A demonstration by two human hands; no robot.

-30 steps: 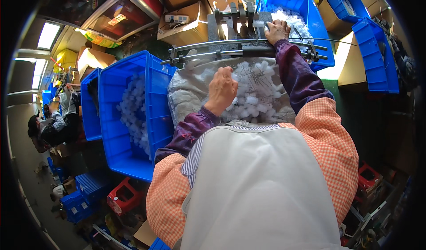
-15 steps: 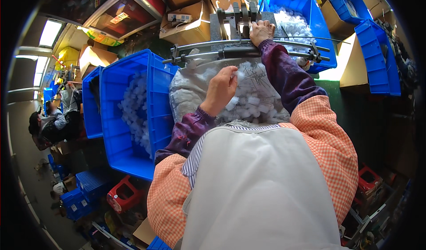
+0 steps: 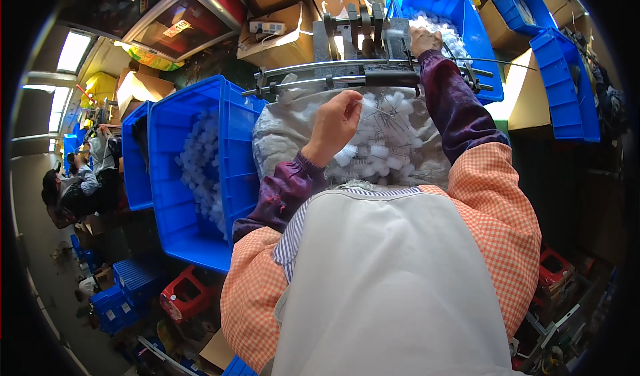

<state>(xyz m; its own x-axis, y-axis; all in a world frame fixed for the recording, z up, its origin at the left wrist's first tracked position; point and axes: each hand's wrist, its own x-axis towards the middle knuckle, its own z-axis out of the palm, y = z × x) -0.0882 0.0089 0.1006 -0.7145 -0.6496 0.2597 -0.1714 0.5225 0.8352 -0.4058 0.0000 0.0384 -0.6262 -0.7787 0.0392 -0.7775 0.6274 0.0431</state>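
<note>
My left hand (image 3: 335,128) hovers over a pale sack on my lap side, its thumb and fingers pinched together; what sits between them is too small to make out. Under it, on the sack (image 3: 275,139), lies a heap of small white plastic pieces (image 3: 377,155) with thin metal pins. My right hand (image 3: 425,41) is at the right end of a bench device (image 3: 366,36) with dark upright plates, by the blue bin (image 3: 481,33) behind it. Its fingers are curled, and anything inside them is hidden. More white pieces (image 3: 448,35) fill that bin.
Metal rails (image 3: 320,81) cross in front of the device. A large blue bin (image 3: 190,223) with white pieces stands at my left. Cardboard boxes (image 3: 283,36) sit at the back, another blue bin (image 3: 567,86) far right, a red stool (image 3: 188,293) lower left. A person (image 3: 80,179) sits far left.
My right hand has left the middle of the device and moved right, toward the back bin. My left hand has shifted only slightly upward, still pinched over the heap.
</note>
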